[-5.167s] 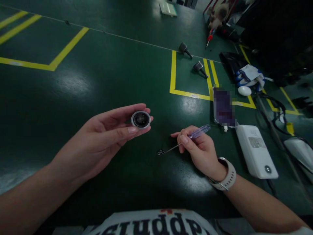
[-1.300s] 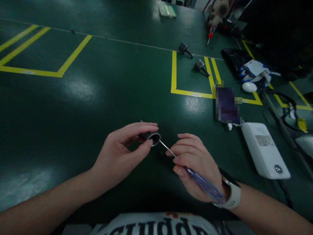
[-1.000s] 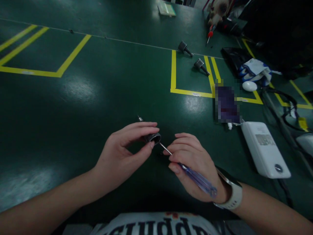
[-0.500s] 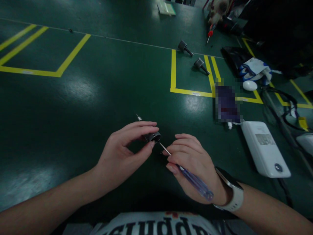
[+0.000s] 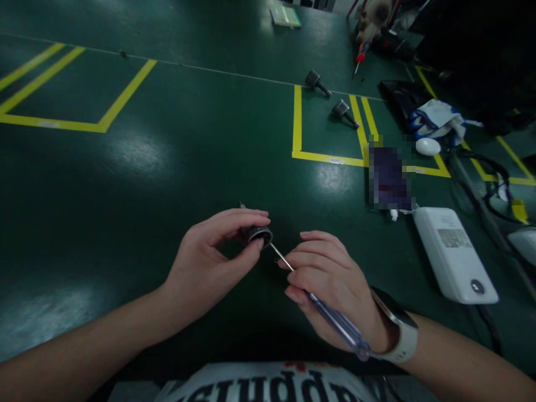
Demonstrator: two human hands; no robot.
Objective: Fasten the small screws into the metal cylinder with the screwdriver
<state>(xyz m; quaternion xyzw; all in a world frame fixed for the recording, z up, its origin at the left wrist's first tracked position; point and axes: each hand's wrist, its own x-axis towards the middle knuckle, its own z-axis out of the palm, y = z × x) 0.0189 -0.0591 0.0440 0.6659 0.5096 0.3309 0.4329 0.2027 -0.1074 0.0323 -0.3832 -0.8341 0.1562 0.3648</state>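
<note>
Between the thumb and fingers of my left hand (image 5: 221, 251) is a dark metal cup-shaped part with a shaft (image 5: 258, 233). Its open end faces my right hand, and the thin shaft tip pokes out beyond my left fingers. My right hand (image 5: 329, 276) is closed around a screwdriver (image 5: 339, 324) with a clear purplish handle. The steel blade runs up and left to the mouth of the part; its tip is hidden inside or behind the rim. Two similar metal parts, one nearer (image 5: 344, 113) and one farther (image 5: 317, 82), lie by the yellow tape at the upper right.
On the green table (image 5: 188, 156), a pixelated phone-like object (image 5: 390, 178) and a white power bank (image 5: 454, 254) are at right. Blue-and-white gloves (image 5: 439, 120) and cables are beyond. A red-black screwdriver (image 5: 360, 56) lies near another person's hand (image 5: 374, 19).
The cup-shaped part has turned slightly in my left fingers, and its shaft tip shows less. My screwdriver's handle has shifted a little down and right.
</note>
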